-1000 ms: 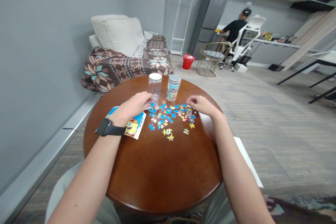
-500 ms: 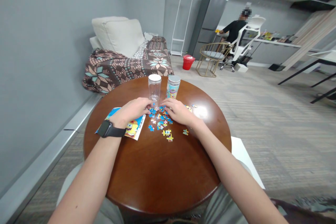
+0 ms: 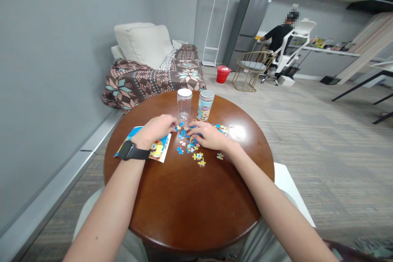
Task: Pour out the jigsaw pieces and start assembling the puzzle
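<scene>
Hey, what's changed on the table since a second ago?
Your right hand moved left, from the right side of the puzzle pieces to over their middle, near your left hand. Whether it grasped anything is unclear. The left hand, clear jar, printed jar and picture sheet roughly stayed put.

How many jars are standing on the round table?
2. The clear jar stands beyond the left hand; the picture-wrapped jar is to its right, beyond the right hand. No others show.

Round brown wooden table (image 3: 196,200) lying open in front, multicoloured jigsaw puzzle pieces (image 3: 192,147) cluttering beyond, clear plastic white-lidded jar (image 3: 184,108) and cartoon-printed silver-lidded jar (image 3: 204,110) blocking behind, narrow gap separating them
</scene>
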`<action>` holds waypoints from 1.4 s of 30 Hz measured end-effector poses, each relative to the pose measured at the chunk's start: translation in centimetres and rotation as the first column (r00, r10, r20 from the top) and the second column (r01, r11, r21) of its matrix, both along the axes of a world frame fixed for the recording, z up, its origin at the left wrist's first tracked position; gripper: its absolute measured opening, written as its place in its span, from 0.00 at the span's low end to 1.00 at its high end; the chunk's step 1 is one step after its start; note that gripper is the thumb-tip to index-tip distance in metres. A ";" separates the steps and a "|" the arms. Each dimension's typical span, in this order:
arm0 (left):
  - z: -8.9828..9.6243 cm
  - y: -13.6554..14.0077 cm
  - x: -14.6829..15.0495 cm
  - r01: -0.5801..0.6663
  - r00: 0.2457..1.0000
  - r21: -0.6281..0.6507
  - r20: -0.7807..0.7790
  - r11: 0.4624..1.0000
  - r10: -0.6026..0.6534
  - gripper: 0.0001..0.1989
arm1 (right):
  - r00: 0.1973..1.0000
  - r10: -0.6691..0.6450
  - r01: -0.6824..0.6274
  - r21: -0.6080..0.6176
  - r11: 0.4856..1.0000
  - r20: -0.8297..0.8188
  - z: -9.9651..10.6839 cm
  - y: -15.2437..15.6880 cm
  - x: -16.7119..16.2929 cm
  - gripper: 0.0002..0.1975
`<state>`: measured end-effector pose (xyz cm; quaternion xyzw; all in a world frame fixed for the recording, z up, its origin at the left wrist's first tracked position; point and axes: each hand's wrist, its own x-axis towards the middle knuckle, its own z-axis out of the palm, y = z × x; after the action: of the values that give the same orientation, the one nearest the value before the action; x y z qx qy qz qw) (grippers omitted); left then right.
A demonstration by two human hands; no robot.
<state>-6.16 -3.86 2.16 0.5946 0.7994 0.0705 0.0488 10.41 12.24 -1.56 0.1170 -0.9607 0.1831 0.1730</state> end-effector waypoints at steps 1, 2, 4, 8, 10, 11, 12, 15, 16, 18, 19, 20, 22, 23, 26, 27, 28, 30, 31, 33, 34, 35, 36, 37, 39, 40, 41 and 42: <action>0.0 0.0 0.0 -0.002 1.000 -0.003 -0.014 1.000 0.002 0.07 | 1.000 0.001 -0.001 -0.006 1.000 -0.005 0.0 0.0 0.0 0.13; -0.1 0.0 -0.1 -0.004 1.000 -0.003 -0.025 1.000 0.004 0.07 | 1.000 0.003 -0.003 -0.009 1.000 -0.008 -0.1 0.0 -0.1 0.13; -0.2 0.0 0.0 -0.014 0.999 0.005 -0.033 1.000 0.014 0.08 | 1.000 0.003 -0.003 -0.003 1.000 -0.006 -0.2 0.1 -0.2 0.13; -0.1 0.3 0.3 -0.006 1.000 0.002 0.010 1.000 0.006 0.07 | 1.000 -0.024 0.024 0.044 0.999 -0.004 -0.4 0.1 -0.4 0.13; -0.1 0.4 0.4 0.015 0.999 -0.001 0.043 1.000 -0.015 0.06 | 0.999 -0.039 0.040 0.071 0.997 -0.009 -0.5 0.1 -0.4 0.13; -0.1 0.5 0.4 0.026 0.998 0.001 0.059 1.000 -0.026 0.06 | 0.999 -0.044 0.045 0.083 0.996 -0.014 -0.5 0.1 -0.4 0.14; -0.1 0.5 0.4 0.037 0.997 0.008 0.074 0.999 -0.037 0.06 | 0.999 -0.045 0.046 0.092 0.995 -0.020 -0.6 0.1 -0.5 0.14; -0.2 0.6 0.5 0.051 0.992 0.024 0.117 0.998 -0.054 0.05 | 0.999 -0.036 0.040 0.108 0.993 -0.037 -0.7 0.1 -0.6 0.15; -0.2 0.6 0.6 0.049 0.990 0.026 0.128 0.998 -0.052 0.05 | 0.999 -0.032 0.037 0.108 0.993 -0.039 -0.7 0.1 -0.6 0.15; -0.1 0.6 0.8 0.047 0.988 0.032 0.145 0.998 -0.051 0.03 | 0.999 -0.023 0.027 0.105 0.994 -0.033 -0.6 0.2 -0.5 0.15; -0.1 0.6 0.9 0.050 0.987 0.039 0.148 0.998 -0.055 0.03 | 0.999 -0.022 0.025 0.101 0.995 -0.027 -0.6 0.2 -0.5 0.15; 0.0 0.6 0.9 0.052 0.987 0.050 0.148 0.997 -0.059 0.03 | 0.999 -0.025 0.027 0.095 0.995 -0.022 -0.5 0.3 -0.4 0.15; 0.1 0.6 0.9 0.037 0.989 0.077 0.143 0.996 -0.048 0.04 | 0.999 -0.045 0.047 0.075 0.996 -0.023 -0.4 0.4 -0.3 0.14; 0.1 0.5 0.9 0.015 0.990 0.092 0.137 0.996 -0.028 0.04 | 0.998 -0.056 0.057 0.065 0.996 -0.027 -0.4 0.4 -0.2 0.14; 0.0 0.5 0.5 -0.075 0.992 0.119 0.107 0.990 0.063 0.06 | 0.998 -0.052 0.053 0.058 0.997 -0.022 -0.4 0.4 -0.2 0.13; -0.1 0.4 0.4 -0.099 0.992 0.123 0.092 0.987 0.088 0.07 | 0.999 -0.046 0.047 0.065 0.997 -0.015 -0.5 0.4 -0.3 0.13; -0.2 0.4 0.3 -0.121 0.991 0.124 0.073 0.985 0.112 0.08 | 0.999 -0.045 0.046 0.073 0.996 -0.010 -0.6 0.3 -0.4 0.14; -0.3 0.3 0.3 -0.165 0.986 0.127 0.026 0.978 0.163 0.09 | 0.998 -0.054 0.055 0.083 0.995 -0.011 -0.8 0.3 -0.5 0.15; -0.4 0.3 0.4 -0.190 0.982 0.128 0.001 0.973 0.191 0.09 | 0.998 -0.060 0.061 0.084 0.995 -0.014 -0.9 0.3 -0.6 0.15; -0.4 0.3 0.5 -0.247 0.967 0.117 -0.036 0.962 0.253 0.10 | 0.998 -0.057 0.058 0.075 0.995 -0.017 -1.0 0.3 -0.6 0.15; -0.5 0.3 0.5 -0.274 0.959 0.104 -0.044 0.956 0.279 0.11 | 0.998 -0.053 0.054 0.068 0.996 -0.016 -1.0 0.3 -0.6 0.15; -0.5 0.3 0.5 -0.297 0.952 0.085 -0.048 0.951 0.301 0.11 | 0.998 -0.053 0.054 0.062 0.997 -0.014 -0.9 0.3 -0.5 0.15; -0.5 0.3 0.5 -0.313 0.947 0.064 -0.050 0.948 0.316 0.12 | 0.998 -0.059 0.060 0.058 0.997 -0.013 -0.8 0.2 -0.5 0.14; -0.6 0.3 0.5 -0.319 0.945 0.049 -0.056 0.947 0.321 0.12 | 0.997 -0.069 0.070 0.058 0.996 -0.014 -0.8 0.2 -0.4 0.14; -0.7 0.4 0.4 -0.290 0.953 0.047 -0.078 0.956 0.293 0.12 | 0.996 -0.090 0.091 0.064 0.994 -0.018 -0.7 0.1 -0.4 0.14; -0.8 0.5 0.3 -0.251 0.963 0.056 -0.086 0.966 0.255 0.12 | 0.996 -0.093 0.094 0.068 0.993 -0.019 -0.7 0.0 -0.5 0.14; -0.9 0.6 0.3 -0.197 0.975 0.071 -0.088 0.978 0.203 0.12 | 0.996 -0.089 0.090 0.071 0.993 -0.019 -0.7 0.0 -0.5 0.14; -1.0 0.8 0.3 -0.129 0.987 0.087 -0.085 0.988 0.137 0.12 | 0.997 -0.081 0.082 0.070 0.994 -0.019 -0.8 -0.1 -0.6 0.15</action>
<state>-5.82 -3.11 1.15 0.5439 0.8352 0.0790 -0.0167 9.81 12.15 -2.37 0.0851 -0.9691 0.1406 0.1839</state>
